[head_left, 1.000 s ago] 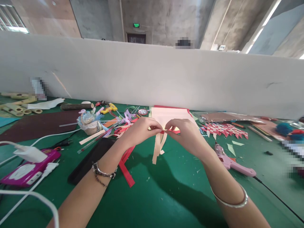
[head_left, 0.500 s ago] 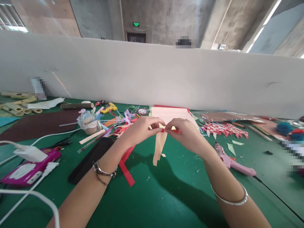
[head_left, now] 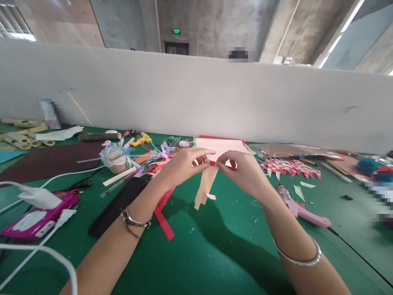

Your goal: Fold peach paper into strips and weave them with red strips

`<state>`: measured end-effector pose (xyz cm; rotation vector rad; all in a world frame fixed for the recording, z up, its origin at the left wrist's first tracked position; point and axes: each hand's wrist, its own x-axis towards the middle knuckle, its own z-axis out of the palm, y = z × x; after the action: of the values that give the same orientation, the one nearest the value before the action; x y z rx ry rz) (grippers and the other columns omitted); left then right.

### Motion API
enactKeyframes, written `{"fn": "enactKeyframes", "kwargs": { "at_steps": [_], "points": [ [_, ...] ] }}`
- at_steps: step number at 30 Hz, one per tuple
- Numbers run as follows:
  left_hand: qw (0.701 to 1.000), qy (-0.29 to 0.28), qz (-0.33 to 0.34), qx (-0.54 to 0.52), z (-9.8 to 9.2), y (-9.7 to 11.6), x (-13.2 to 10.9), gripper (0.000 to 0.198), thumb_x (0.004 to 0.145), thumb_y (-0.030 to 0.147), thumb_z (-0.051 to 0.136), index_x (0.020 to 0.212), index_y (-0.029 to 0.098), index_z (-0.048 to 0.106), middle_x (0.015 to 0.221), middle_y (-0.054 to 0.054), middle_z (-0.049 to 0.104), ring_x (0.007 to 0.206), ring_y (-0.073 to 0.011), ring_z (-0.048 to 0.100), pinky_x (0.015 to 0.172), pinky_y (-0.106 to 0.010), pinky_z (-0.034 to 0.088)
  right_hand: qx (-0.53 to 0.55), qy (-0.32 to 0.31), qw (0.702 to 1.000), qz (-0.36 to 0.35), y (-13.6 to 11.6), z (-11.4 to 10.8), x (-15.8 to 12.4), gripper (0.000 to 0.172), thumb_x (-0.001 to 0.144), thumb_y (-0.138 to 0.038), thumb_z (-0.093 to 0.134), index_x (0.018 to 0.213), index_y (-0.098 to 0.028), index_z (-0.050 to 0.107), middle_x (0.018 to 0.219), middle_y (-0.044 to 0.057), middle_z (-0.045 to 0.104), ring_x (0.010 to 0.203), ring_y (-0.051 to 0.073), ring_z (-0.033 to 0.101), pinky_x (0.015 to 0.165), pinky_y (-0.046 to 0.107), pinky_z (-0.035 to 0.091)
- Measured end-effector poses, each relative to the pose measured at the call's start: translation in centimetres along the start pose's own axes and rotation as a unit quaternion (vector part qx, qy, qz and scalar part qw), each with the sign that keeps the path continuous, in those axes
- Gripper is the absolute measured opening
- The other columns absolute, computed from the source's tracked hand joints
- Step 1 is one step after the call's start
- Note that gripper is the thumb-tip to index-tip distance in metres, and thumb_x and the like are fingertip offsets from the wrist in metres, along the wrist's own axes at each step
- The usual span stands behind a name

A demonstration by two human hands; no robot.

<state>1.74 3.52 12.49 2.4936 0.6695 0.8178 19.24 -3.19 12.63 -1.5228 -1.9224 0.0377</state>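
Note:
My left hand (head_left: 187, 166) and my right hand (head_left: 242, 168) meet over the middle of the green table, thumbs and forefingers pinched. Between them runs a narrow red paper strip (head_left: 212, 163), gripped by both. Pale orange paper strips (head_left: 205, 186) hang down from it, with a small curled end near their bottom. Behind the hands lies a stack of pale pink paper (head_left: 221, 145) with a red edge at the back. A folded red strip (head_left: 164, 223) rests on the table below my left wrist.
A pink glue gun (head_left: 302, 212) lies right of my right forearm, with red-white woven paper (head_left: 290, 167) behind it. At left are a black case (head_left: 118, 207), a magenta power strip (head_left: 46, 215) and a wrapped pot (head_left: 116, 159). A white partition (head_left: 172, 94) stands behind.
The hanging pale strips have swung left and a curled end now shows. My right hand's fingers have shifted slightly, and more of the red strip shows between the hands.

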Motion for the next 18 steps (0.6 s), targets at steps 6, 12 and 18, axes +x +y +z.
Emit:
{"fn": "enactKeyframes", "kwargs": {
  "at_steps": [6, 12, 18],
  "points": [
    [0.999, -0.004, 0.031, 0.03, -0.16, 0.14, 0.07, 0.019, 0.086, 0.026, 0.051, 0.098, 0.022, 0.065, 0.091, -0.002, 0.066, 0.084, -0.0141, 0.058, 0.073, -0.024, 0.045, 0.01, 0.009, 1.0, 0.006, 0.11, -0.23, -0.02, 0.015, 0.076, -0.021, 0.049, 0.069, -0.02, 0.062, 0.071, 0.0, 0.065, 0.053, 0.011, 0.048, 0.051, 0.024, 0.035],
    [0.998, 0.004, 0.042, 0.05, -0.18, -0.2, 0.12, 0.019, 0.086, 0.024, 0.051, 0.1, 0.023, 0.065, 0.092, -0.001, 0.066, 0.085, -0.014, 0.058, 0.072, -0.023, 0.043, 0.014, 0.006, 1.0, 0.012, 0.13, -0.21, -0.07, 0.014, 0.076, -0.019, 0.05, 0.07, -0.02, 0.062, 0.073, -0.001, 0.066, 0.054, 0.01, 0.047, 0.052, 0.023, 0.035],
    [0.996, -0.007, 0.042, 0.084, -0.23, -0.17, 0.16, 0.02, 0.086, 0.024, 0.05, 0.098, 0.021, 0.065, 0.088, -0.001, 0.067, 0.081, -0.0137, 0.059, 0.069, -0.023, 0.042, -0.003, 0.008, 1.0, -0.012, 0.0, -0.09, -0.06, 0.013, 0.077, -0.016, 0.05, 0.07, -0.02, 0.06, 0.074, 0.0, 0.064, 0.062, 0.012, 0.05, 0.059, 0.024, 0.036]
  ]
}}
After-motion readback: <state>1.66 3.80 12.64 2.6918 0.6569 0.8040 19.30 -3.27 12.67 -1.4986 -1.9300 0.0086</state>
